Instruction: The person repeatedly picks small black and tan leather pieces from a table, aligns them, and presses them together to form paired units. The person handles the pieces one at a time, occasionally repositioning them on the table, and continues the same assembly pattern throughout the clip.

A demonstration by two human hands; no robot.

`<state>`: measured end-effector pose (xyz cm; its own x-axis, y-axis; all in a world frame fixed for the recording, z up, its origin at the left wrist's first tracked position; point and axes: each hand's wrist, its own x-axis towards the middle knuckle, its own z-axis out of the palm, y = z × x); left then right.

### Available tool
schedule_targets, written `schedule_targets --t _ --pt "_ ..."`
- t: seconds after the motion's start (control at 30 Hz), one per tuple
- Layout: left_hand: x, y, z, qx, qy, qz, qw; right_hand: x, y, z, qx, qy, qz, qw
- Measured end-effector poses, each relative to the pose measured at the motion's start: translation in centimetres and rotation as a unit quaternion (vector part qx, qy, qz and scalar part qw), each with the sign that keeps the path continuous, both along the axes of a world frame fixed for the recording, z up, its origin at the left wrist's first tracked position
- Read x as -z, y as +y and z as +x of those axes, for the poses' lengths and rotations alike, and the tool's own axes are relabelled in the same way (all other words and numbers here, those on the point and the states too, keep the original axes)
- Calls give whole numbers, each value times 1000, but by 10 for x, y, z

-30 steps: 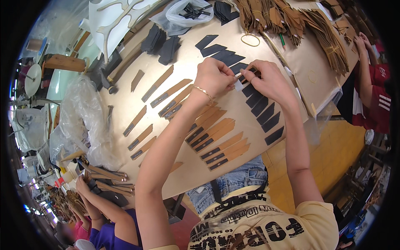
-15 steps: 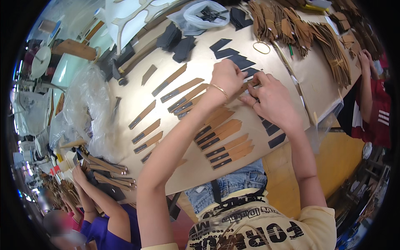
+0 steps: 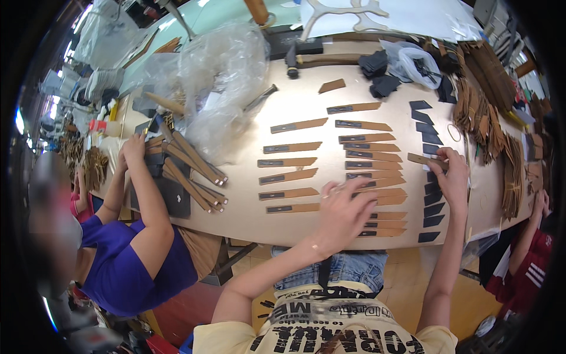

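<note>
A tan leather strip (image 3: 416, 158) with a small hole near its end is pinched in my right hand (image 3: 453, 180), just above a column of black slanted pieces (image 3: 434, 209). My left hand (image 3: 348, 213) hovers over the tan strips with its fingers apart and holds nothing; its shape is slightly blurred. Beneath and around it lies a column of tan strips with black end patches (image 3: 372, 157), partly hidden by the hand. To the left, a second column of similar strips (image 3: 288, 162) lies spaced apart. One short tan piece (image 3: 332, 86) lies alone beyond both columns.
A hammer (image 3: 292, 64) and a crumpled clear plastic bag (image 3: 218, 76) lie at the back. Bundled brown leather strips (image 3: 512, 177) stand along the right side. At left, a co-worker in purple (image 3: 132, 265) handles brown straps (image 3: 191, 154). Another person's red sleeve (image 3: 527, 268) shows at right.
The view has swung to the left. My hands, close together before over the black pieces, are now apart: the left has moved back over the tan strips, while the right holds the strip.
</note>
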<state>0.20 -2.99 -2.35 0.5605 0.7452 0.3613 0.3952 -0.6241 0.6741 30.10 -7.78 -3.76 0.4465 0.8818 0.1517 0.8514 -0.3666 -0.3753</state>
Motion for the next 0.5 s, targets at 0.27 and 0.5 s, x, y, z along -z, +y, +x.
schedule_targets --t 0.27,0.5 --pt "-18 -7 -109 -191 -17 -101 976 -41 24 -13 -88 -1 -37 995" --pt "-30 87 -177 -281 -145 -13 948 -88 120 -99 -307 169 36 936"
